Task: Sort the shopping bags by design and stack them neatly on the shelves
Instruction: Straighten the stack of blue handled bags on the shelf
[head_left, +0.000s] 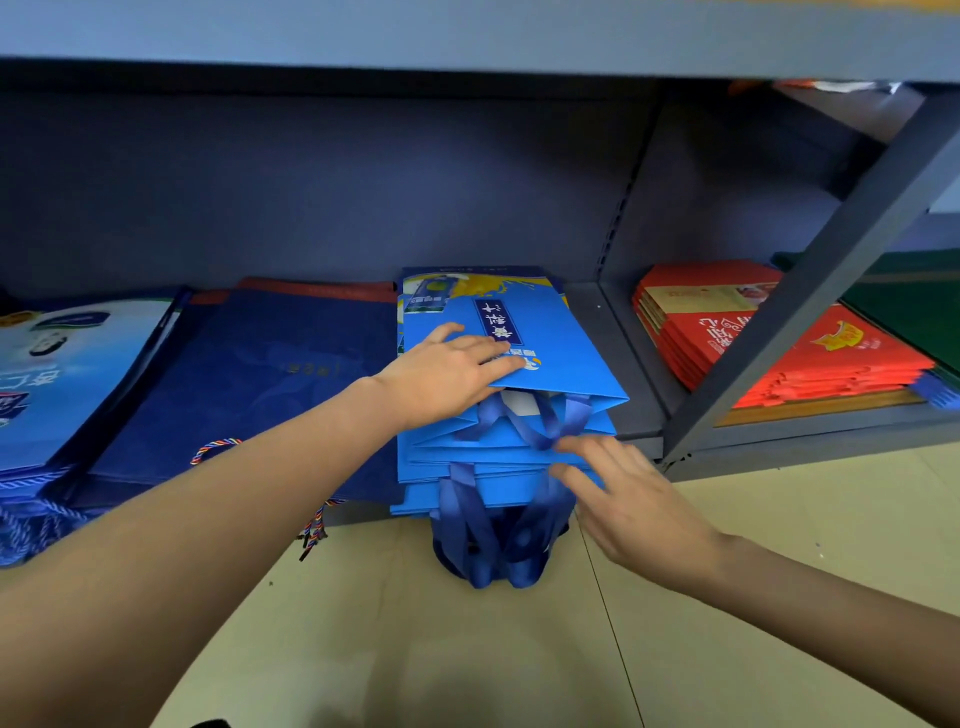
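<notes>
A stack of bright blue shopping bags (545, 338) lies flat on the bottom shelf (597, 322), its open ends toward me. My left hand (447, 371) rests flat on the top bag, fingers straight. My right hand (618, 493) is at the stack's front right corner, its straight fingertips touching the dark blue ribbon handles (540, 421) and the bag edges. More ribbon handles (493, 540) hang over the shelf edge to the floor.
Left of the stack lie dark navy bags (249, 379) with braided cords and light blue printed bags (57, 374). Red bags (810, 358) are stacked in the right bay behind a grey diagonal brace (810, 291). Beige tiled floor (467, 649) lies in front.
</notes>
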